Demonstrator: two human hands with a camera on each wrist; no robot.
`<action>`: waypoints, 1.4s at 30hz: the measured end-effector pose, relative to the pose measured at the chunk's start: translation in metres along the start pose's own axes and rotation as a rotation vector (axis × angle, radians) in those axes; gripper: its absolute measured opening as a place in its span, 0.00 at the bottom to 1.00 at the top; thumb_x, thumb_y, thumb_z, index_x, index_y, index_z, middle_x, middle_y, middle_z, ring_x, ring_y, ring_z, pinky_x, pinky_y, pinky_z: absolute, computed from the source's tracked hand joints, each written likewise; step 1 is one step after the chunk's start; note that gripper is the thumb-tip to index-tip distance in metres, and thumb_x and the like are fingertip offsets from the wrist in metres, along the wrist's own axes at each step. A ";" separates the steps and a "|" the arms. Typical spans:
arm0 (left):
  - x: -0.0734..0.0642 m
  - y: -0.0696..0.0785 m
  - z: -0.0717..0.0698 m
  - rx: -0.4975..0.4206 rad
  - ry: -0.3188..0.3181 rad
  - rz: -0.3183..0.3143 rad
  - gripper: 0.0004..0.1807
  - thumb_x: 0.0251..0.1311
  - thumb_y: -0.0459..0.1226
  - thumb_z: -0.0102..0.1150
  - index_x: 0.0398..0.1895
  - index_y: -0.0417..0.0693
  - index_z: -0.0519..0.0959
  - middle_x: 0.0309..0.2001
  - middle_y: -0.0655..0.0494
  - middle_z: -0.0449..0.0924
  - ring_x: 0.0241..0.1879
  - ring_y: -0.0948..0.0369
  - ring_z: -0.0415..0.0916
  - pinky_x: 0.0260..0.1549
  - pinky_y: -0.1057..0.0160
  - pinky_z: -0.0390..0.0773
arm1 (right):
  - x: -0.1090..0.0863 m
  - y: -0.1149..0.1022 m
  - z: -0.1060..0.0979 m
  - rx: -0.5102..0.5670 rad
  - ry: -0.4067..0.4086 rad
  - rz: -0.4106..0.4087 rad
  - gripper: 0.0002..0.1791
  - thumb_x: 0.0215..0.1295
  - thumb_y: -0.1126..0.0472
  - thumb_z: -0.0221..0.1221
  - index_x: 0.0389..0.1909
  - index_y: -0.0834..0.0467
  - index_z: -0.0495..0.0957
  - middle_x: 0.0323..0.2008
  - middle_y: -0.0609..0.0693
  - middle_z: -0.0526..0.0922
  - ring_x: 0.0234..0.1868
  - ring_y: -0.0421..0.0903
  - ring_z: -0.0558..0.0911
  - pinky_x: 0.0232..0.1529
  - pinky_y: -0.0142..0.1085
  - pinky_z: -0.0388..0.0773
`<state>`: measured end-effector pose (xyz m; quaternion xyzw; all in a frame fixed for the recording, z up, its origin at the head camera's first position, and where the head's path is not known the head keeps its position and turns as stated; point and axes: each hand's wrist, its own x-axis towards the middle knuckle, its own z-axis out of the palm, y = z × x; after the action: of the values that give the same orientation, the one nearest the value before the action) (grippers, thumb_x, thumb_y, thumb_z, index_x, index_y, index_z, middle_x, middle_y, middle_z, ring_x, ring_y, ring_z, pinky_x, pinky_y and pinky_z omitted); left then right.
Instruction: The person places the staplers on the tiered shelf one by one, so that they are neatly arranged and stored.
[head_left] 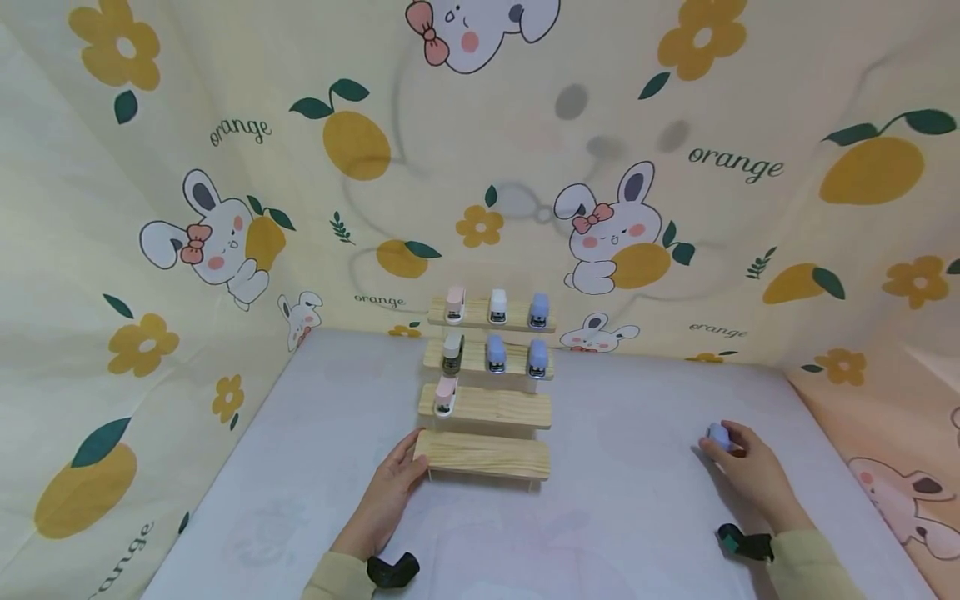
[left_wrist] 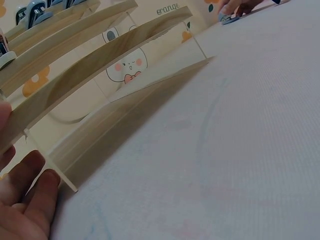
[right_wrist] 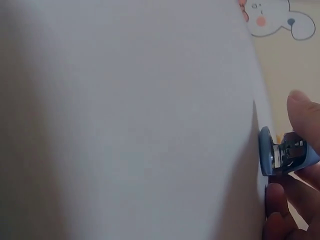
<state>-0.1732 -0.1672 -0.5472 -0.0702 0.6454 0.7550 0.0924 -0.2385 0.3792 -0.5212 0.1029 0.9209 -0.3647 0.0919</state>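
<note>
A wooden tiered display rack stands on the table, and its lowest shelf [head_left: 487,454] is bare. My left hand [head_left: 392,487] grips that shelf's left end, thumb at the board and other fingers beside the clear support [left_wrist: 52,162]. Out to the right, my right hand [head_left: 753,475] holds a small blue stapler [right_wrist: 287,152] between thumb and fingers, low over the table. On the third shelf down [head_left: 502,407] sits a pink stapler [head_left: 446,395] at the left. Above it are a grey-white stapler [head_left: 452,352] and two blue ones [head_left: 496,353].
The top shelf bears a pink stapler [head_left: 455,304], a white stapler [head_left: 498,306] and a blue stapler [head_left: 539,309]. A white-covered table [head_left: 630,517] spreads around the rack. Printed cloth [head_left: 480,167] with rabbits and oranges hangs behind and at both sides.
</note>
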 end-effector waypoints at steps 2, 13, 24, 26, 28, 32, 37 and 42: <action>0.000 0.000 0.000 0.001 0.000 0.001 0.34 0.70 0.42 0.52 0.75 0.50 0.53 0.76 0.49 0.47 0.73 0.54 0.48 0.69 0.51 0.55 | -0.003 -0.002 0.004 0.005 0.006 -0.014 0.56 0.62 0.29 0.50 0.75 0.65 0.41 0.69 0.74 0.51 0.62 0.71 0.60 0.57 0.68 0.63; 0.000 0.000 0.000 -0.003 0.012 -0.002 0.35 0.69 0.41 0.52 0.76 0.49 0.52 0.76 0.48 0.46 0.73 0.53 0.47 0.69 0.51 0.56 | -0.018 -0.030 0.033 -0.007 -0.038 -0.124 0.52 0.62 0.32 0.55 0.72 0.65 0.50 0.64 0.71 0.61 0.59 0.66 0.69 0.48 0.51 0.80; 0.002 -0.002 0.001 -0.010 0.008 -0.003 0.34 0.69 0.41 0.53 0.75 0.49 0.53 0.76 0.48 0.47 0.73 0.53 0.48 0.69 0.50 0.55 | -0.040 -0.091 0.073 0.004 0.043 -0.363 0.43 0.59 0.37 0.62 0.68 0.57 0.63 0.54 0.58 0.77 0.44 0.48 0.78 0.36 0.35 0.78; 0.002 -0.001 0.002 -0.008 0.008 -0.004 0.34 0.69 0.41 0.52 0.75 0.49 0.53 0.76 0.48 0.47 0.73 0.53 0.48 0.69 0.50 0.55 | -0.044 -0.102 0.078 0.008 0.064 -0.407 0.41 0.58 0.37 0.63 0.67 0.56 0.65 0.52 0.55 0.78 0.42 0.47 0.77 0.36 0.35 0.78; 0.002 -0.001 0.002 -0.007 0.008 -0.004 0.34 0.69 0.41 0.52 0.75 0.48 0.53 0.76 0.48 0.47 0.73 0.53 0.48 0.69 0.50 0.55 | -0.049 -0.113 0.083 0.022 0.089 -0.456 0.39 0.58 0.39 0.64 0.66 0.55 0.66 0.49 0.53 0.79 0.40 0.46 0.77 0.34 0.34 0.77; 0.001 0.001 0.003 -0.004 0.010 -0.004 0.34 0.69 0.41 0.52 0.75 0.47 0.53 0.76 0.47 0.47 0.73 0.53 0.48 0.69 0.50 0.56 | -0.056 -0.131 0.092 0.065 0.165 -0.557 0.36 0.58 0.43 0.66 0.64 0.52 0.67 0.45 0.50 0.80 0.39 0.45 0.76 0.33 0.35 0.77; 0.000 0.003 0.004 -0.001 0.007 -0.006 0.34 0.70 0.41 0.52 0.76 0.47 0.52 0.76 0.48 0.47 0.73 0.53 0.48 0.69 0.51 0.56 | -0.063 -0.152 0.108 0.141 0.263 -0.659 0.33 0.56 0.50 0.70 0.58 0.53 0.66 0.47 0.48 0.78 0.40 0.44 0.75 0.35 0.37 0.76; -0.003 0.005 0.004 0.014 0.013 -0.015 0.34 0.71 0.41 0.50 0.76 0.48 0.51 0.76 0.48 0.46 0.73 0.53 0.47 0.69 0.50 0.56 | -0.069 -0.174 0.125 0.228 0.279 -0.754 0.31 0.52 0.55 0.73 0.53 0.55 0.66 0.54 0.47 0.78 0.41 0.43 0.74 0.36 0.33 0.74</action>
<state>-0.1716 -0.1638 -0.5407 -0.0792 0.6508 0.7492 0.0943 -0.2053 0.1599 -0.4802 -0.1838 0.8513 -0.4551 -0.1856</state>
